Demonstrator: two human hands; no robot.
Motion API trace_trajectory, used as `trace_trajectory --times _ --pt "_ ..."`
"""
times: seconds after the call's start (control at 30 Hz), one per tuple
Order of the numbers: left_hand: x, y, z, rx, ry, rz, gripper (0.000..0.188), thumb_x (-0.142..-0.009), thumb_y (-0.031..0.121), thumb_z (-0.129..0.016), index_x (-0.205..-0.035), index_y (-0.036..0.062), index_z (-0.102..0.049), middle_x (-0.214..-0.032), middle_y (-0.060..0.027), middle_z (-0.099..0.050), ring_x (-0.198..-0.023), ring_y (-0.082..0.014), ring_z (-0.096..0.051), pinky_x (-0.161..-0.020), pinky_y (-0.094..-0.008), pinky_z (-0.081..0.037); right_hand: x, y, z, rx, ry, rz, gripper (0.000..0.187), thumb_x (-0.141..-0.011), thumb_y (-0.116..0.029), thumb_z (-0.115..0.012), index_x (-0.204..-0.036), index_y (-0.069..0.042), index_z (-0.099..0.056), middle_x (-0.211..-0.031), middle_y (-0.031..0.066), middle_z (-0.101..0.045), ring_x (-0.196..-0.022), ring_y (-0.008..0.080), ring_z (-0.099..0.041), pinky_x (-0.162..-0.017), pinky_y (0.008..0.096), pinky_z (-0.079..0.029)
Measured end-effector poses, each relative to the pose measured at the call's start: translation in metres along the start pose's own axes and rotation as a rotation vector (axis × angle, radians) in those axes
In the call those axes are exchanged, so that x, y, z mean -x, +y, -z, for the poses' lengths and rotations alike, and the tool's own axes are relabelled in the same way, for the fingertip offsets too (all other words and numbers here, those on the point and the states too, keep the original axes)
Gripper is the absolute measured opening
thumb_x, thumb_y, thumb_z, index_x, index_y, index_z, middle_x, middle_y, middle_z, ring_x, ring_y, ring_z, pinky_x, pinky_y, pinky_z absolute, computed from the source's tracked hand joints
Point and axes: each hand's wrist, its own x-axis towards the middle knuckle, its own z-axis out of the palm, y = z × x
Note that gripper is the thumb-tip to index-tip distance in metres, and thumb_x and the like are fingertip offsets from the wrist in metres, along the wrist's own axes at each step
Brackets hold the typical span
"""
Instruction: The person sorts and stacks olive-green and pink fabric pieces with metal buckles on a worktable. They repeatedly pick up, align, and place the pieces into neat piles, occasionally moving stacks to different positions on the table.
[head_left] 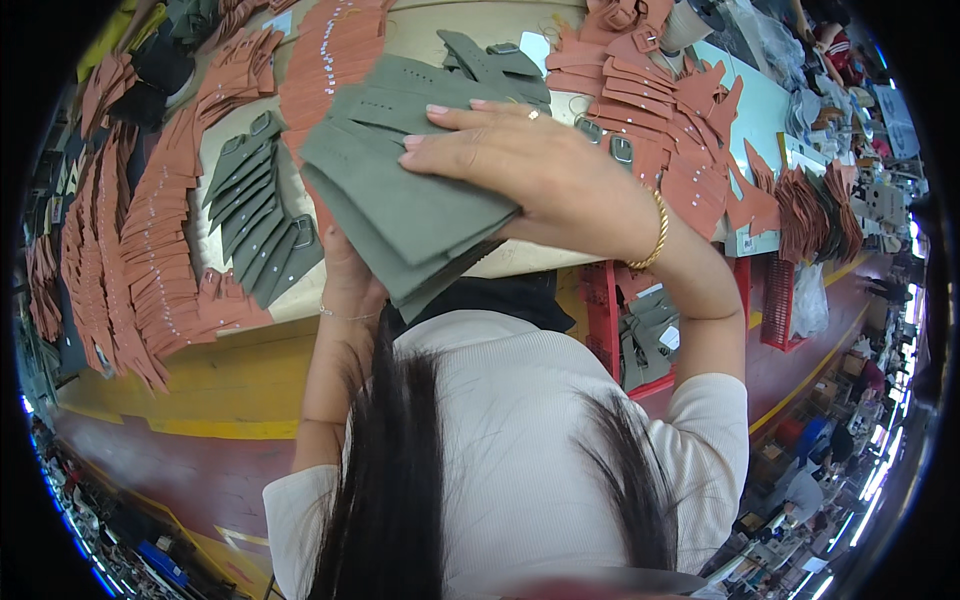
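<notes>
Both hands hold a stack of grey-green cut pieces (410, 190) up off the worktop (420, 40), above its near edge. Right hand (530, 170) lies flat on top, fingers w/ thumb clamped on the stack; left hand (345, 265) grips from below, mostly hidden. Step looks like gathering/squaring the stack. Next move needs an even grip so the layers don't fan out. Rust-brown strap pieces (150, 230) in rows along worktop's left side, more grey pieces (255, 215) beside them.

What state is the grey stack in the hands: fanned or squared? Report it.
Fanned. The grey leather pieces splay out, edges stepped, between the right hand on top and the left hand beneath, above the table.
</notes>
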Motion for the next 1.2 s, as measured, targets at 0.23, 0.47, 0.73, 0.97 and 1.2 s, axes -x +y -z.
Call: trace_trajectory --times 0.23,0.47,0.73,0.97,1.2 --pt "-0.005 0.000 -0.014 0.165 -0.236 0.032 0.086 -0.080 0.062 -0.066 -0.138 0.0025 -0.043 -0.131 -0.0142 -0.054 -0.118 -0.0277 -0.056 -0.102 -0.0416 -0.047 -0.015 0.008 0.019 -0.060 0.038 -0.142 0.035 -0.083 -0.022 -0.071 -0.116 -0.012 -0.064 -0.087 0.0127 -0.068 -0.073 0.0322 -0.065 -0.071 0.0357 -0.053" --pt "-0.006 0.024 -0.021 0.028 -0.048 0.195 0.062 -0.073 0.010 -0.058 -0.131 -0.0074 -0.045 -0.121 -0.0211 -0.058 -0.108 -0.0319 -0.060 -0.098 -0.0400 -0.049 -0.029 0.009 0.021 -0.158 0.055 -0.255 0.031 -0.088 -0.028 -0.068 -0.108 -0.004 -0.062 -0.071 0.0150 -0.062 -0.061 0.0308 -0.060 -0.057 0.0343 -0.045" --pt "-0.015 0.026 -0.013 0.154 -0.202 0.195 0.060 -0.072 0.006 -0.057 -0.130 -0.0085 -0.046 -0.121 -0.0208 -0.058 -0.110 -0.0317 -0.059 -0.100 -0.0401 -0.047 -0.035 0.010 0.023 -0.142 0.092 -0.223 0.030 -0.088 -0.027 -0.069 -0.105 -0.003 -0.063 -0.071 0.0147 -0.061 -0.061 0.0318 -0.060 -0.057 0.0341 -0.045" --pt "-0.017 0.033 -0.013 0.158 -0.121 0.193 0.059 -0.072 0.003 -0.056 -0.130 -0.0073 -0.047 -0.121 -0.0197 -0.058 -0.110 -0.0307 -0.059 -0.101 -0.0398 -0.046 -0.045 0.015 0.021 -0.158 0.086 -0.234 0.028 -0.088 -0.025 -0.068 -0.105 -0.003 -0.063 -0.071 0.0154 -0.062 -0.063 0.0322 -0.060 -0.059 0.0341 -0.046" --pt "-0.021 0.028 0.001 0.251 -0.261 -0.093 0.067 -0.082 0.026 -0.060 -0.140 -0.0004 -0.038 -0.135 -0.0172 -0.049 -0.124 -0.0312 -0.048 -0.109 -0.0433 -0.038 -0.046 0.008 0.001 0.191 -0.063 0.088 0.056 -0.078 -0.034 -0.073 -0.127 -0.011 -0.056 -0.127 0.0084 -0.059 -0.121 0.0256 -0.055 -0.103 0.0407 -0.043"
